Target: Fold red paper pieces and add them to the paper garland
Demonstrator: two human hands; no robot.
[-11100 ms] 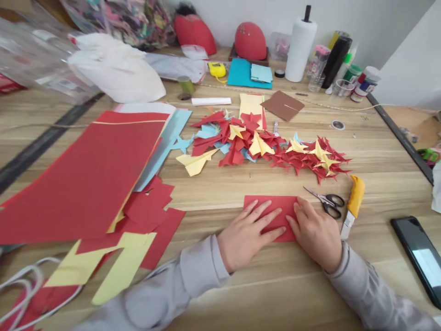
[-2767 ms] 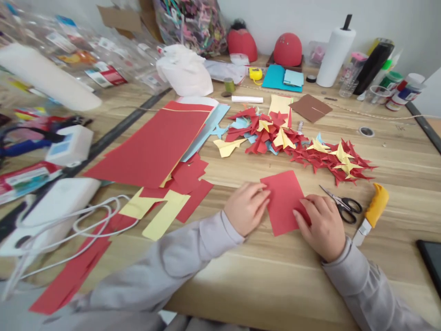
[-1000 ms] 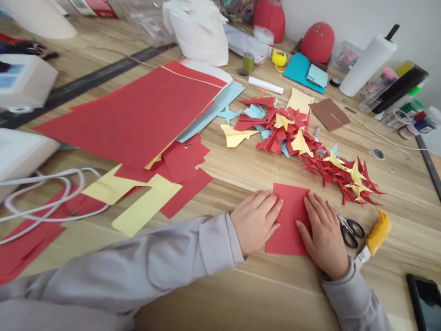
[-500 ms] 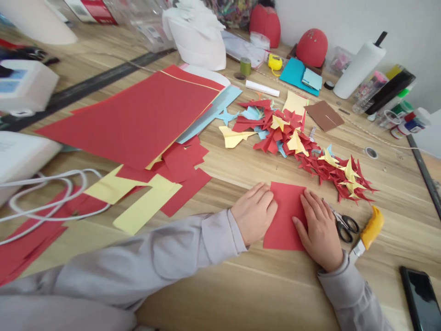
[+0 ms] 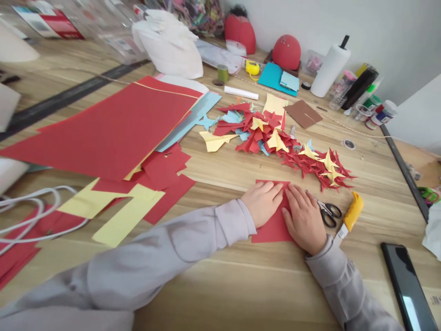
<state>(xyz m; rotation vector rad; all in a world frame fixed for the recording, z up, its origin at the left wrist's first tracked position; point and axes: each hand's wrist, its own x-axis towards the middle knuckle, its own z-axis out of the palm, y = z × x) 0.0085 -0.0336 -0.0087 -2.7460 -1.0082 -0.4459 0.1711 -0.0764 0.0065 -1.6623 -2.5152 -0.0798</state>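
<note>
A red sheet of paper (image 5: 272,232) lies flat on the wooden table, partly covered by both hands. My left hand (image 5: 263,202) rests on its upper left part with fingers stretched toward the middle. Across the right side of the sheet lies my right hand (image 5: 305,216), fingers extended and thumb apart. The fingertips of both hands nearly meet near the sheet's top edge. Black-handled scissors (image 5: 330,214) lie just right of my right hand, close to a yellow-handled cutter (image 5: 352,214). Beyond the sheet is a pile of folded red, yellow and blue paper pieces (image 5: 285,142).
Large red sheets (image 5: 103,124) and cut strips, including a yellow strip (image 5: 129,214), lie at left beside a white cable (image 5: 41,216). A phone (image 5: 408,285) sits at the lower right. Bottles (image 5: 381,114), a tape measure (image 5: 252,68) and a brown square (image 5: 303,113) stand or lie farther back.
My left hand has slid inward over the red paper, now covering more of it and nearly meeting my right hand. The whole view has shifted, so things appear farther left.
</note>
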